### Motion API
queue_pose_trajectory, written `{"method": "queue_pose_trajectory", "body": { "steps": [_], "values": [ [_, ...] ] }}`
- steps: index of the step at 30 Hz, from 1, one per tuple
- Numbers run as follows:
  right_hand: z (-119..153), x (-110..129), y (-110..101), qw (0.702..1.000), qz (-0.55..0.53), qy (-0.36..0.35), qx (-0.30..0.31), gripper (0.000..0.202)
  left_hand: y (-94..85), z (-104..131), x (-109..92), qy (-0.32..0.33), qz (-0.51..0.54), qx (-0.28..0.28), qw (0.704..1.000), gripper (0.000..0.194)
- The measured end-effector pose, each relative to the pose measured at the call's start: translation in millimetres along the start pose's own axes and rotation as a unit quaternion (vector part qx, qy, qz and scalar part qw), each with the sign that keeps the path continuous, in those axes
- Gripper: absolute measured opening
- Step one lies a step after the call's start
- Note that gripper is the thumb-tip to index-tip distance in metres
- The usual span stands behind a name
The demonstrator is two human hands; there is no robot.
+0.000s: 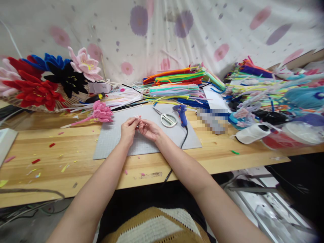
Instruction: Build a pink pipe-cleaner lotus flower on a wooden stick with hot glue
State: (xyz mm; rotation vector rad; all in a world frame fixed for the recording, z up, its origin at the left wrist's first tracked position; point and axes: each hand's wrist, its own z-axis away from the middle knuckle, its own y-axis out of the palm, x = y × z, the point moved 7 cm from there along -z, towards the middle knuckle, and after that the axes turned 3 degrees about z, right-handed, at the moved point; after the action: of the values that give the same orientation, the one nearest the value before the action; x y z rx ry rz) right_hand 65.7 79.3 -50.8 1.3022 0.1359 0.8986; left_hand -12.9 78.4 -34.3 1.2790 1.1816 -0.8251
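Observation:
Over the grey cutting mat (108, 145), my left hand (129, 128) and my right hand (149, 129) meet at their fingertips. A small, thin whitish piece (137, 116) shows between them, with the fingers of both hands pinched at it. What it is exactly is too small to tell. Scissors with pale green handles (169, 120) lie on the mat just beyond my right hand. To their right is a blue glue gun (181, 114) with a black cord. A pink fuzzy flower (101, 112) lies left of my hands at the mat's edge.
Bundles of coloured pipe cleaners (177, 79) line the back of the wooden table (83, 165). Red, black, blue and pink fuzzy flowers (37, 92) stand at the left. A white spool (253, 133) and plastic bags are at the right. Small scraps dot the left side.

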Motion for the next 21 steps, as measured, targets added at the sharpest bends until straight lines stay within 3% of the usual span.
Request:
{"method": "queue_pose_trajectory", "body": {
  "steps": [7,11,16,21],
  "values": [
    [-1,-1,-1,1.0,-0.015,0.016,-0.004,0.015,0.4,-1,3,-0.023,-0.017,0.019,0.999,0.027],
    [-4,1,-3,1.0,-0.006,0.001,-0.014,0.014,3.8,1,-4,0.038,-0.055,0.034,0.997,0.018],
    [-5,1,-7,0.997,0.026,-0.052,-0.053,0.013,3.7,3,-8,0.1,-0.104,0.011,0.989,0.02],
    [-4,-2,-4,0.992,0.105,-0.052,-0.044,0.008,-0.3,-1,-4,0.073,-0.096,-0.008,0.993,0.028]
  ]
}}
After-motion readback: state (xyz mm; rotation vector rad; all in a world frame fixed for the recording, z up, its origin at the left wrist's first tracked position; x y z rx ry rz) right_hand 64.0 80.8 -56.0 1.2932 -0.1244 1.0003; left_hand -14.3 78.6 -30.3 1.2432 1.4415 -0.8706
